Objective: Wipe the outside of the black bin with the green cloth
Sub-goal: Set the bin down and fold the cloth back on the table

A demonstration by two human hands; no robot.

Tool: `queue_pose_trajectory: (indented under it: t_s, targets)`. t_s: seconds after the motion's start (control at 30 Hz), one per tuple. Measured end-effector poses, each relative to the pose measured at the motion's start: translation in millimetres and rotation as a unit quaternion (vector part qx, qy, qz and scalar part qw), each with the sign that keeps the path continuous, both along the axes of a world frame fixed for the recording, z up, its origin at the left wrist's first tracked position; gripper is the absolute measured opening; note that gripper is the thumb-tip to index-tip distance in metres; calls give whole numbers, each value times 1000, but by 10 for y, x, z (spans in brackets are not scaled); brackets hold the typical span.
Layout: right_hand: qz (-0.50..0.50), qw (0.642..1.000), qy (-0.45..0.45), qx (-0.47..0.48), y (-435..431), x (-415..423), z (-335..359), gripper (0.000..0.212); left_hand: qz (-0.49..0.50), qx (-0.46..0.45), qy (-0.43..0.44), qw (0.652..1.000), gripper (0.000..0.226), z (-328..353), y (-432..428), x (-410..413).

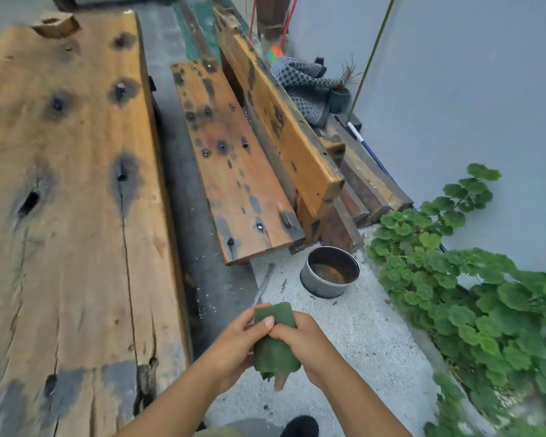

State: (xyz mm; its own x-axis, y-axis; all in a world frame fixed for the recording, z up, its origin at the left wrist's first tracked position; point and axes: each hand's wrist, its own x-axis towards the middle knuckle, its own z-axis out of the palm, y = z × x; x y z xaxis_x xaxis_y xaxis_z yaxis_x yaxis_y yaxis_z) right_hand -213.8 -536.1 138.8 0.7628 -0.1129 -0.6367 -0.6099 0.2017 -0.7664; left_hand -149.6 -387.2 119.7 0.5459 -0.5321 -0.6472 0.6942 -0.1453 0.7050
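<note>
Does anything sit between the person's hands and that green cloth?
Nothing does: the left hand and right hand both grip the green cloth. No black bin shows in this view, so the way to it cannot be judged.

matt green cloth (275, 345), weathered wood planks (60, 184)

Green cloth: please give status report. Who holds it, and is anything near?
Left grip and right grip both hold green cloth. Black bin not in view. Metal pot on ground ahead, apart from cloth.
</note>
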Motion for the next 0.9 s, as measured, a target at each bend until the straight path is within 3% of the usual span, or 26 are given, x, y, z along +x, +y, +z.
queue_pose_trajectory:
  t_s: [0.2,0.37,0.47,0.6,0.73,0.9]
  targets:
    - [56,998,-6,-7,1063,517,30,29,97,-22,-13,995,51,83,1249,224]
    - [15,999,15,50,2175,892,-32,26,195,2,19,981,19,-37,2415,474]
    - [-2,997,30,77,2741,1028,-152,22,226,-10,50,973,16,-118,2969,585]
    - [27,999,22,10,3161,1193,-324,18,218,-32,105,970,30,-193,3336,694]
    - [67,994,7,-82,3355,1358,-555,22,265,-6,111,958,29,-345,3466,775]
    - [164,983,-23,-84,3529,1507,-839,35,315,64,81,944,21,-610,3599,932]
